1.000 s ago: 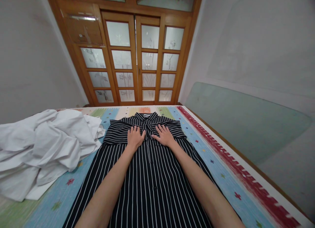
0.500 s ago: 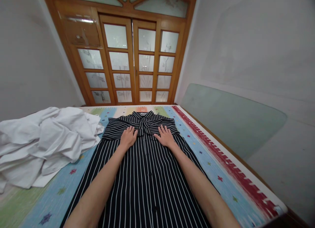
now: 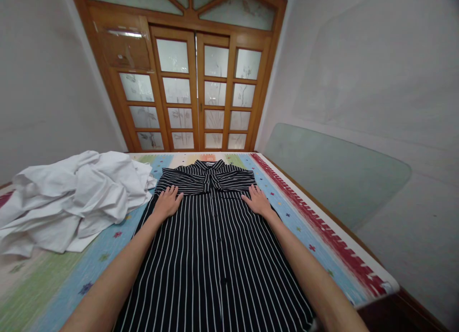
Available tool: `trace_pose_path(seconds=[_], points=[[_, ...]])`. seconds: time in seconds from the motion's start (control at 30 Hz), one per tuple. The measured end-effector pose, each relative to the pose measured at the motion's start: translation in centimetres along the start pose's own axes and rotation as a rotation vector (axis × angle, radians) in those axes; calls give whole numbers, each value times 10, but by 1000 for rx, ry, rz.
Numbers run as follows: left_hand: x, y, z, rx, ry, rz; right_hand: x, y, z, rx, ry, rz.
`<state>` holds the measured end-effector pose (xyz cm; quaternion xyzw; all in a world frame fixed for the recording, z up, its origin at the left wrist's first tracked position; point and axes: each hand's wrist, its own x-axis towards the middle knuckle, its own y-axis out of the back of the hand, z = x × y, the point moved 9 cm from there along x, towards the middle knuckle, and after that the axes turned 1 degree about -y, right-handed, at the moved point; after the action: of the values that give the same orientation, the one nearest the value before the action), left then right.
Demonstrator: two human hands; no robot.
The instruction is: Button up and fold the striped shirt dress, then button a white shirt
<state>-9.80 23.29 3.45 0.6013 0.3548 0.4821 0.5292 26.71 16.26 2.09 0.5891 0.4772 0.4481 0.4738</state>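
A black shirt with thin white stripes [image 3: 215, 246] lies flat and buttoned on a colourful patterned bed cover [image 3: 315, 217], collar toward the door. My left hand [image 3: 167, 202] rests flat with fingers spread on the shirt's left chest near the edge. My right hand [image 3: 257, 200] presses flat on the right chest, fingers spread. The sleeves are folded across just below the collar [image 3: 211, 172]. Neither hand holds anything.
A crumpled pile of white cloth [image 3: 75, 198] lies on the bed to the left of the shirt. Wooden doors with frosted glass panes [image 3: 195, 93] stand beyond the bed. A wall [image 3: 358, 107] runs close along the bed's right edge.
Both hands have slid apart, from the middle of the chest out toward the shirt's left and right sides. The view has shifted slightly.
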Motion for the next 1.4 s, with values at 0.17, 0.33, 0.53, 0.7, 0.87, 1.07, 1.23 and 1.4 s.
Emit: trace_pose_path(seconds=[0.17,0.33,0.53,0.7,0.87,1.07,1.23,1.4], points=[[-27,8,-1,-35,-113,5,-17,2,1,-45,74,38],[-56,10,14,-59,-175,-80,-41,-2,-15,-21,243,42],[-82,9,63,-156,-344,-149,-70,-2,-45,79,358,42],[-89,15,93,-191,-447,-231,-80,5,-81,163,467,24],[-86,18,82,-182,-432,-204,-74,-1,-84,118,420,-64],[-100,20,58,-172,-427,-151,-76,1,-56,49,403,-58],[-123,24,34,-174,-402,-170,-91,5,-27,34,357,-40],[-149,26,-14,-254,-263,-113,-107,3,18,47,270,-10]])
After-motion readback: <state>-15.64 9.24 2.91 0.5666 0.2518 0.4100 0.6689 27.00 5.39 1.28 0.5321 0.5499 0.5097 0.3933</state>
